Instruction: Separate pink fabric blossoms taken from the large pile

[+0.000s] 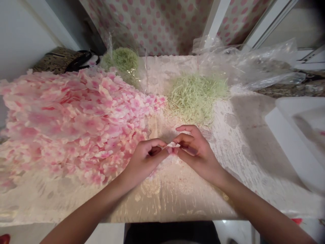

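Observation:
Above the middle of the table, my left hand [149, 154] and my right hand [196, 149] meet around a small pink and white artificial flower [173, 145]. Thumb and index finger of the left hand pinch its left side. The right hand pinches the other side, with its index finger raised away. To the left spreads a large heap of pink artificial flower petals [76, 118], close to my left hand. Just beyond my hands lies a loose pile of pale green stems [195, 98], thin and tangled.
A clear plastic bag with green stems [123, 64] stands behind the petals, beside a patterned bag [54, 60]. Crumpled clear plastic [256, 64] lies at the back right. A white plastic container [291, 135] sits at the right on the patterned tablecloth [172, 200].

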Motion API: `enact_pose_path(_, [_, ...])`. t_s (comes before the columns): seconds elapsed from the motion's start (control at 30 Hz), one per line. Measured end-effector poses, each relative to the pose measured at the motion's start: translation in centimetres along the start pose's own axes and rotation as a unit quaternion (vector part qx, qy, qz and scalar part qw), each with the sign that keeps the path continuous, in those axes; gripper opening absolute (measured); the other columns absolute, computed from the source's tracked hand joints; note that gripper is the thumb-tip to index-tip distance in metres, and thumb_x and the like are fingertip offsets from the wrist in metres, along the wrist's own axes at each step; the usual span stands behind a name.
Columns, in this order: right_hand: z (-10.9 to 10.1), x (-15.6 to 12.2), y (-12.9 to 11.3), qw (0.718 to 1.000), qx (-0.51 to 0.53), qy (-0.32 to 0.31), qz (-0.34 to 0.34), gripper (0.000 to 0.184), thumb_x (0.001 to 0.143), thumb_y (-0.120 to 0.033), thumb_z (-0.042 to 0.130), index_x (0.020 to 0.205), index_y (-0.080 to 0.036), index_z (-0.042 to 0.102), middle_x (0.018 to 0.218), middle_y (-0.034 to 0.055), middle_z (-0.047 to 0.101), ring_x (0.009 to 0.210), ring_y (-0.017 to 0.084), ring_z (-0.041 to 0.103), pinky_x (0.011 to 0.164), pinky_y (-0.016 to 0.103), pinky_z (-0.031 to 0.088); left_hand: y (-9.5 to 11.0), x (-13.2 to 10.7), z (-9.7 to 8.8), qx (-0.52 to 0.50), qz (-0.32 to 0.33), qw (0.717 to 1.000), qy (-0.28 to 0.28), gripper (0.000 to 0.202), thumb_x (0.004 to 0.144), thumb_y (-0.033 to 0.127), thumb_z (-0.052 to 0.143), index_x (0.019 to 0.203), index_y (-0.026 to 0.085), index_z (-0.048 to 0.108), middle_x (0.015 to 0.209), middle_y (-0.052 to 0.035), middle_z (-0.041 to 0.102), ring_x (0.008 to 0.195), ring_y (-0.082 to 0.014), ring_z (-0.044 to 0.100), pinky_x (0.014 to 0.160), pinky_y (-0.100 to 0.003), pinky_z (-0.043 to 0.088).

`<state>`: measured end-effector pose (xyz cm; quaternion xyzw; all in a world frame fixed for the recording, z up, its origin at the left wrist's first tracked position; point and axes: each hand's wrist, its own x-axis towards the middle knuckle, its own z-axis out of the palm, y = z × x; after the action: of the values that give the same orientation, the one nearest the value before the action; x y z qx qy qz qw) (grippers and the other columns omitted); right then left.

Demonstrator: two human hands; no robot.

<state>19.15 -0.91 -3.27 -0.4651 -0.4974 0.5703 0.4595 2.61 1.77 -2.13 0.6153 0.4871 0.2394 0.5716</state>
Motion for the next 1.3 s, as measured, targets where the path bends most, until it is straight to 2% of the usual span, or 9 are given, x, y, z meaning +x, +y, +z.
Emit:
enact_pose_path(0.13, [0.00,0.03,-0.04,1.000,-0.003,0.012,0.004,0.038,0.078,-0.014,0.059,0.109,-0.027,0.041,0.084,-0.0027,0.058,0.073,0.011,0.056,0.065,0.025,0.043,0.11,-0.15,-0.06,0.006,-0.007,1.000,-0.022,0.021,0.079,0.030,0.063,0.067,0.015,0.055,0.048,0.0079,0.030,0.042,-0.0041,0.028,0.040,-0.017,0.019])
enact_pose_path(0.37, [-0.26,0.17,-0.27,1.000,0.004,0.014,0.023,0.036,0.077,-0.019,0.063,0.106,-0.026,0.042,0.079,-0.0037,0.059,0.064,0.010,0.053,0.060,0.025,0.041,0.24,-0.05,-0.13,-0.002,-0.016,1.000,-0.022,0.028,0.079,0.031,0.062,0.060,0.015,0.050,0.050,0.0068,0.034,0.042,-0.0040,0.031,0.040,-0.018,0.020])
enact_pose_path(0.63, [-0.21,0.24,-0.23,0.999,0.020,0.020,0.026,0.037,0.076,-0.014,0.063,0.106,-0.025,0.043,0.077,-0.0047,0.058,0.062,0.008,0.051,0.057,0.023,0.040,0.56,-0.08,-0.05,-0.010,-0.020,0.999,-0.037,0.032,0.078,0.029,0.063,0.057,0.014,0.044,0.052,0.0068,0.030,0.045,-0.0039,0.027,0.041,-0.018,0.019])
enact_pose_path(0.87, [-0.15,0.17,-0.32,0.999,0.011,0.021,0.022,0.035,0.078,-0.016,0.062,0.106,-0.025,0.043,0.077,-0.0045,0.058,0.061,0.008,0.050,0.054,0.022,0.038,0.60,-0.07,0.00,-0.007,-0.020,0.999,-0.031,0.030,0.079,0.029,0.061,0.058,0.015,0.046,0.052,0.0066,0.031,0.046,-0.0045,0.030,0.042,-0.019,0.021])
enact_pose_path(1.07, [-0.09,0.01,-0.35,1.000,0.002,0.026,-0.006,0.033,0.079,-0.016,0.062,0.104,-0.026,0.044,0.078,-0.0045,0.058,0.062,0.009,0.053,0.055,0.023,0.039,0.62,-0.15,-0.03,-0.001,-0.005,1.000,-0.030,0.030,0.083,0.029,0.058,0.059,0.015,0.046,0.052,0.0070,0.034,0.046,-0.0043,0.031,0.044,-0.018,0.023])
enact_pose_path(1.17, [-0.11,-0.17,-0.45,0.999,-0.016,0.032,-0.027,0.031,0.080,-0.015,0.061,0.103,-0.026,0.045,0.082,-0.0035,0.059,0.068,0.010,0.057,0.057,0.024,0.041,0.78,-0.19,-0.09,-0.012,-0.006,0.999,-0.041,0.025,0.084,0.028,0.056,0.064,0.015,0.052,0.054,0.0061,0.042,0.047,-0.0045,0.037,0.044,-0.017,0.026])
enact_pose_path(1.3, [-0.14,-0.38,-0.60,0.998,-0.033,0.040,-0.033,0.029,0.080,-0.014,0.060,0.103,-0.026,0.047,0.082,-0.0031,0.060,0.066,0.011,0.056,0.054,0.024,0.039,0.92,-0.26,-0.18,-0.025,-0.022,0.997,-0.072,0.023,0.085,0.024,0.055,0.064,0.015,0.051,0.053,0.0055,0.050,0.046,-0.0044,0.043,0.046,-0.017,0.030])
